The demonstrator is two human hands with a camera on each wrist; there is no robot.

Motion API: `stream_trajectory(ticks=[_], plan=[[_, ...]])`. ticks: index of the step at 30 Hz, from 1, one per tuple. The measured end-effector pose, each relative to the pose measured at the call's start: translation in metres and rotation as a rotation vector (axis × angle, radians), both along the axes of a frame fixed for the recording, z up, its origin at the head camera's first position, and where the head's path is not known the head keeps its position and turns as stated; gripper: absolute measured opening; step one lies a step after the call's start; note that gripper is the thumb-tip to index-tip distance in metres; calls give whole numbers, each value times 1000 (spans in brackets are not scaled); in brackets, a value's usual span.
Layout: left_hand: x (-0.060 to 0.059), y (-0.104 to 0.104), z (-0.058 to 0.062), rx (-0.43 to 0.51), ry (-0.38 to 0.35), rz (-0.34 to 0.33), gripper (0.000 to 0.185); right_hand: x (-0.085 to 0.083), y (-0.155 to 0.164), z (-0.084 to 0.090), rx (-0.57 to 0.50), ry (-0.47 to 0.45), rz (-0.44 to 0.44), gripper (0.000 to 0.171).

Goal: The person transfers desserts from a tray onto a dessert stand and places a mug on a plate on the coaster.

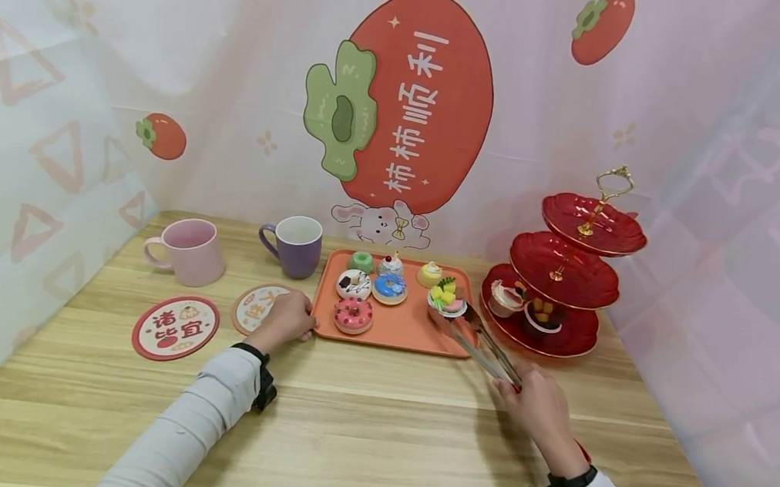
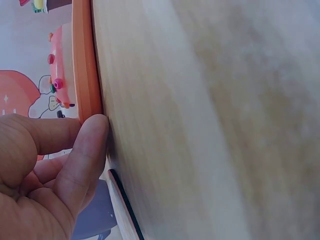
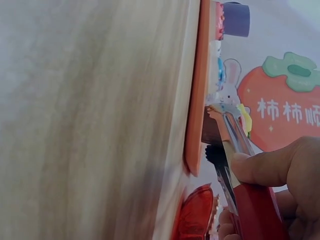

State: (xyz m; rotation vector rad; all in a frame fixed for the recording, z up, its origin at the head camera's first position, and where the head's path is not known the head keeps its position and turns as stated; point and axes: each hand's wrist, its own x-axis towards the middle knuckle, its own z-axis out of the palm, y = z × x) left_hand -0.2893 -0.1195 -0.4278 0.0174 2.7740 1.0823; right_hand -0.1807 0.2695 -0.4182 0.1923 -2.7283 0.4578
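At the front left corner of the orange tray [image 1: 416, 342], my left hand [image 1: 291, 317] pinches the rim between thumb and finger. My right hand [image 1: 538, 403] grips red-handled metal tongs [image 3: 257, 210]. Their tips reach over the tray's right side and stand on either side of a fruit-topped cupcake [image 1: 446, 301]. Left of it on the tray lie a pink doughnut [image 1: 353, 314], a blue doughnut [image 1: 390, 288], a white doughnut [image 1: 355, 284] and a green one [image 1: 361, 262]. A small white cake [image 1: 391, 266] and a yellow-topped cupcake [image 1: 431, 273] sit along the back.
Right of the tray rises a red three-tier stand [image 1: 564, 270], with a cream cupcake [image 1: 507, 298] and a dark cupcake [image 1: 544, 316] on its bottom plate. To the left are a pink mug [image 1: 196, 253], a purple mug [image 1: 299, 247], a red-rimmed coaster [image 1: 176, 328] and another coaster [image 1: 252, 305].
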Motion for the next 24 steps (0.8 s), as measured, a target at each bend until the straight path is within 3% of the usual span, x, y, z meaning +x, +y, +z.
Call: stream_trajectory(ticks=[24], plan=[[-2, 0, 0, 5, -12, -3, 23, 38, 29, 12, -64, -31, -22, 24]])
